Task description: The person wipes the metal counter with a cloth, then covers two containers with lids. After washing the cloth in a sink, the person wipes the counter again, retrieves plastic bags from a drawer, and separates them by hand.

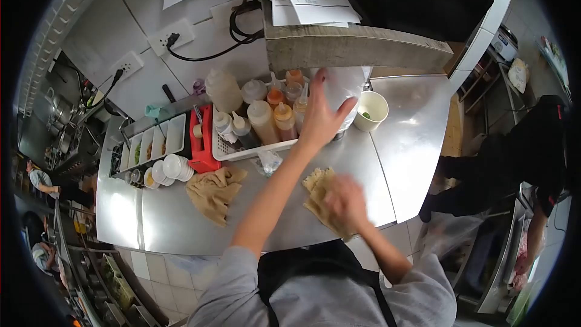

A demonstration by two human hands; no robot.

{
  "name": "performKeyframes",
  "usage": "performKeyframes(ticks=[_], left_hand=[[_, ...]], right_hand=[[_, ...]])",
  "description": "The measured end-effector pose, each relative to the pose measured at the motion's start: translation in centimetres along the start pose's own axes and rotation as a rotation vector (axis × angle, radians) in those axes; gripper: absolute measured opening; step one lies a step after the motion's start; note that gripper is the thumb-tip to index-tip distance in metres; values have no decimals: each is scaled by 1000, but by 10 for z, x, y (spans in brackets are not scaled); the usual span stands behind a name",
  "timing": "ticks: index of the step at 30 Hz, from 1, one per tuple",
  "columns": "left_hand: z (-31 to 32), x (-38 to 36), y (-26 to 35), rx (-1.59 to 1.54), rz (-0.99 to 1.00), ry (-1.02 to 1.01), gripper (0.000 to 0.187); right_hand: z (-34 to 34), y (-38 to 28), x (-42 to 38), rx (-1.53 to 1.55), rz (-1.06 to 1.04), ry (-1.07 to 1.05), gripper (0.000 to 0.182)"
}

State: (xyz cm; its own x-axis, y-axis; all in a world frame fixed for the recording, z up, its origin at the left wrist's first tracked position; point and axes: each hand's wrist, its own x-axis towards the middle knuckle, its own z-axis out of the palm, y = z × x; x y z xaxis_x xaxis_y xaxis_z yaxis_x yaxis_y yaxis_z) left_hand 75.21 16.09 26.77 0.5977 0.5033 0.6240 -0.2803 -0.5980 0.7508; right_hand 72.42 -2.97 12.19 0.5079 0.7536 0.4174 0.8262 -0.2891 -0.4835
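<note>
My left hand reaches over the squeeze bottles, its thumb stretched away from its fingers. It overlaps a clear plastic bag that stands below the concrete-looking ledge. Beside the bag sits a pale paper cup with something small and green inside. My right hand, smeared by motion, is low over a tan cloth near the front edge of the steel counter; its fingers do not show clearly. A white basket holds several squeeze bottles to the left of my left forearm.
A second tan cloth lies by a red dispenser. Stacked white dishes and a tray of containers are farther left. Papers rest on the ledge. A person in black stands at the right.
</note>
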Motion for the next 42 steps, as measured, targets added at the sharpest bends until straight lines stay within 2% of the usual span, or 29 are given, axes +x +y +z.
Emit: performKeyframes(ticks=[1, 2, 4, 5, 7, 8, 11, 12, 14, 15, 17, 19, 20, 22, 24, 25, 26, 27, 28, 29, 30, 31, 32, 34, 36, 37, 39, 40, 42], left_hand=[[9, 12, -7, 4, 26, 23, 72], [17, 18, -14, 3, 11, 21, 72], [30, 29, -24, 247, -28, 4, 78], [34, 27, -24, 247, -44, -14, 78], [39, 33, -20, 223, -136, 79, 66], [47, 35, -40, 170, -135, 140, 50], [45, 41, -44, 108, -284, 74, 44], [46, 44, -53, 179, -321, 17, 45], [43, 33, -28, 87, -239, 117, 54], [48, 29, -40, 192, -210, 129, 61], [43, 17, -12, 223, -239, 153, 55], [52, 8, -24, 212, -83, 187, 57], [55, 4, -26, 254, -141, 132, 72], [44, -9, -14, 257, -129, 182, 78], [35, -26, -1, 248, -96, 229, 85], [24, -43, 3, 242, -51, 225, 81], [11, -66, 7, 237, -12, 213, 78], [-7, -94, 4, 275, 21, 160, 72], [-30, -125, -3, 308, 59, 102, 67], [-57, -156, -6, 435, 20, 96, 54], [-87, -182, -16, 494, 39, 189, 42], [-123, -209, -36, 570, -96, 222, 35], [-164, -222, -40, 709, -185, 183, 39], [-224, -234, -71, 996, -403, 387, 46], [-274, -244, -116, 1355, -695, 460, 48], [-293, -248, -120, 1344, -681, 445, 48], [-320, -244, -126, 1095, -845, 90, 40], [-324, -240, -124, 1092, -829, 82, 40], [-328, -239, -107, 98, -674, 192, 27]], right_hand=[[1, -12, -20, -125, -77, -234, 42], [-1, -4, -23, -122, -70, -246, 42], [-3, 35, -10, -286, 20, -260, 49], [-6, 62, 1, -292, 89, -181, 50], [-22, 104, 26, -399, 268, -99, 50], [-29, 123, 35, -418, 318, -105, 51], [-34, 154, 44, -457, 433, -101, 55], [-34, 155, 46, -474, 452, -104, 55], [-27, 160, 46, -513, 462, -111, 55], [-24, 164, 46, -521, 426, -90, 54], [-23, 163, 46, -494, 437, -107, 54], [-20, 168, 45, -508, 448, -139, 56], [-20, 166, 46, -493, 441, -133, 56], [-17, 155, 39, -479, 430, -131, 56], [-13, 143, 29, -573, 322, 73, 55], [-12, 140, 22, -570, 308, 70, 55], [-11, 138, 10, -561, 313, -23, 55], [-8, 133, 2, -550, 322, -113, 55], [-12, 120, 0, -535, 334, -111, 50], [-9, 115, -6, -532, 346, -106, 50], [-9, 109, -14, -458, 316, -110, 47], [-10, 103, -22, -388, 290, -104, 44], [-8, 87, -29, -309, 269, -100, 40], [1, 42, -39, -245, 233, -140, 39], [14, 3, -38, -203, 160, -106, 35], [21, -20, -33, -175, 134, -61, 32], [30, -74, -10, -40, 45, 32, 25], [47, -90, 2, 118, 13, -27, 23], [76, -130, 31, 383, -12, -115, 26]])
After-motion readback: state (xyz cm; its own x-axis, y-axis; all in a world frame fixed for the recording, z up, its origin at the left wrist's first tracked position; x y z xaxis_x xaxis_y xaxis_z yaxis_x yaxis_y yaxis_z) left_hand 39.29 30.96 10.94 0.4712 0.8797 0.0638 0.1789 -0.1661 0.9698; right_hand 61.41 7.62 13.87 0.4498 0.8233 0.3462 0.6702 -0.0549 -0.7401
